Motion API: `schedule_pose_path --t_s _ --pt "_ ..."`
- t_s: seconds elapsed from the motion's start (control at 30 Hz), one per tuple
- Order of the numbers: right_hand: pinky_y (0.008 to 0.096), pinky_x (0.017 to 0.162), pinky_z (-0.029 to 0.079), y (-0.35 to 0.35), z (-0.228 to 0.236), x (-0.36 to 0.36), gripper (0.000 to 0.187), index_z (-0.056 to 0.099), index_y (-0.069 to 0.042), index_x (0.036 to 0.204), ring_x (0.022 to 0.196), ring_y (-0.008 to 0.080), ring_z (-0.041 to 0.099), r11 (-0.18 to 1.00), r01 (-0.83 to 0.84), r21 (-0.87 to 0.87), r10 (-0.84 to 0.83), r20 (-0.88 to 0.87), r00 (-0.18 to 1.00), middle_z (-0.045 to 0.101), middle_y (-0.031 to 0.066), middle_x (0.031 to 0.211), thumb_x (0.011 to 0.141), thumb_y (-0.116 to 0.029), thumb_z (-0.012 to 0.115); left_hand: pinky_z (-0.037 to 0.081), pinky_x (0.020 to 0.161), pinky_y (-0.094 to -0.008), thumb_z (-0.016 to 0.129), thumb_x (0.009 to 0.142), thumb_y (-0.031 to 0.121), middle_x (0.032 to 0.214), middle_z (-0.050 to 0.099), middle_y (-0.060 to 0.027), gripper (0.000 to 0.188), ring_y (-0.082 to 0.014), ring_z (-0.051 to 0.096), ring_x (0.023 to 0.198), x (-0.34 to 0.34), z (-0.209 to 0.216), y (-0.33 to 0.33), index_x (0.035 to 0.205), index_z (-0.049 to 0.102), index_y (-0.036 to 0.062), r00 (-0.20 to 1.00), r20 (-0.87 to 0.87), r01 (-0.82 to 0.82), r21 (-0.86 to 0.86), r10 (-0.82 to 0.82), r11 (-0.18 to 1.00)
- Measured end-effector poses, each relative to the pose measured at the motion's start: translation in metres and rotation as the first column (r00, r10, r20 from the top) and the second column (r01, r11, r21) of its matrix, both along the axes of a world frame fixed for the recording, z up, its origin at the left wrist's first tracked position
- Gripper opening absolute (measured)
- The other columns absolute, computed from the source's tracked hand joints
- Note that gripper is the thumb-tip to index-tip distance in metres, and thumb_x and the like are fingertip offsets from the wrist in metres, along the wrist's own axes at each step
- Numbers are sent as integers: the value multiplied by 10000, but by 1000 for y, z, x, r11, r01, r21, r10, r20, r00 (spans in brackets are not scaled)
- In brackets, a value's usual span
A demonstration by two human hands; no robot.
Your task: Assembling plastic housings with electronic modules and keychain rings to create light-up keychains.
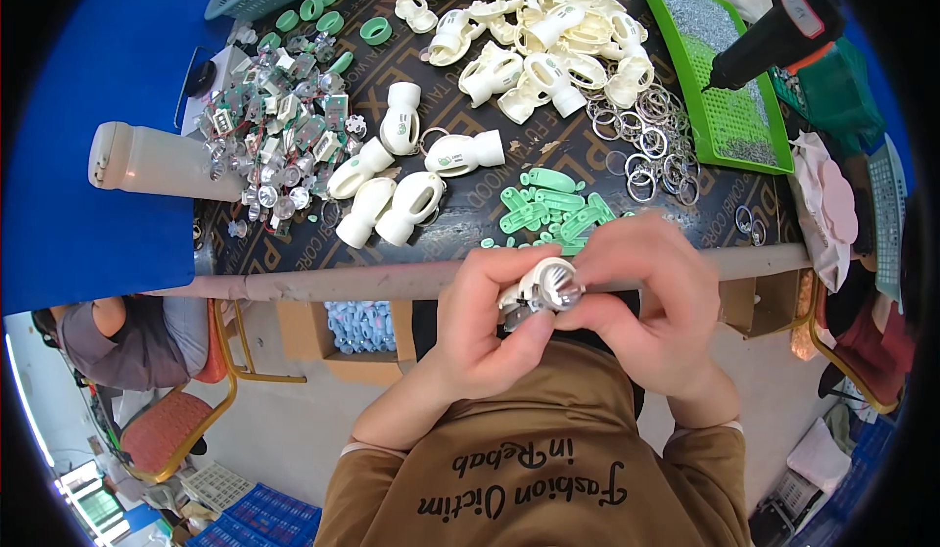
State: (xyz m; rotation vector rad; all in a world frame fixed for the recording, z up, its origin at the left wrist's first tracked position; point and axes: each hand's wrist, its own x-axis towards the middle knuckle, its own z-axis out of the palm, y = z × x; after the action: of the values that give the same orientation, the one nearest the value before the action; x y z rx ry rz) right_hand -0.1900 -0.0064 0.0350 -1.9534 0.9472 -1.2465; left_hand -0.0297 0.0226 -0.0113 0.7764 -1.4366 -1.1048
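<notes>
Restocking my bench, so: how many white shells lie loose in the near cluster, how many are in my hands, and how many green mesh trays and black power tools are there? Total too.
loose white shells in the near cluster: 5
held white shell, in the left hand and right hand: 1
green mesh tray: 1
black power tool: 1
Total: 8

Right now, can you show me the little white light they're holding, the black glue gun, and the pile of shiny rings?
small white flashlight point(544, 287): head view, its silver reflector end.
black glue gun point(774, 33): head view, its body.
metal key rings point(654, 150): head view, middle of the pile.
</notes>
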Motion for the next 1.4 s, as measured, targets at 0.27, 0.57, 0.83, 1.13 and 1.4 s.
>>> schedule_pose_path --t_s 0.27,0.57,0.83,1.13,1.4 --pt "267 545 457 5 -6 0 186 639 -32 789 663 189 562 990 54 -129 -57 -23 998 563 75 822 616 -9 703 429 790 -267 529 807 28 1036 534 -120 389 -146 539 899 -2 9 1 1161 384 -44 995 0 100 97 -100 990" --pt "279 499 435 0 -7 4 138 603 -23 741 609 203 540 968 139 -209 -162 -96 982 552 84 788 631 26 671 428 789 -274 521 829 36 1038 528 -125 362 -166 541 910 -7 16 4 1156 383 -34 998 27 54 299 -65 953" --pt "271 490 429 -1 -2 6 137 597 -23 728 613 204 547 977 166 -134 -186 -151 971 530 87 749 625 45 655 442 754 -277 531 834 42 1002 552 -133 354 -186 568 862 -5 18 2 1153 390 -21 985 169 -9 265 -38 964" --pt "228 654 502 7 -12 -2 262 568 11 875 770 133 571 922 -240 305 113 380 918 524 104 929 658 69 705 464 700 -267 570 794 34 969 588 -120 341 -149 585 800 -1 6 5 1104 447 -37 995 99 -11 -14 13 1000" --pt "246 685 514 12 -14 7 246 520 11 871 807 125 574 909 -200 367 -17 511 859 537 92 908 693 70 679 466 703 -268 566 803 40 961 589 -132 331 -163 590 805 -2 3 7 1103 450 -37 987 150 -60 -41 66 997"
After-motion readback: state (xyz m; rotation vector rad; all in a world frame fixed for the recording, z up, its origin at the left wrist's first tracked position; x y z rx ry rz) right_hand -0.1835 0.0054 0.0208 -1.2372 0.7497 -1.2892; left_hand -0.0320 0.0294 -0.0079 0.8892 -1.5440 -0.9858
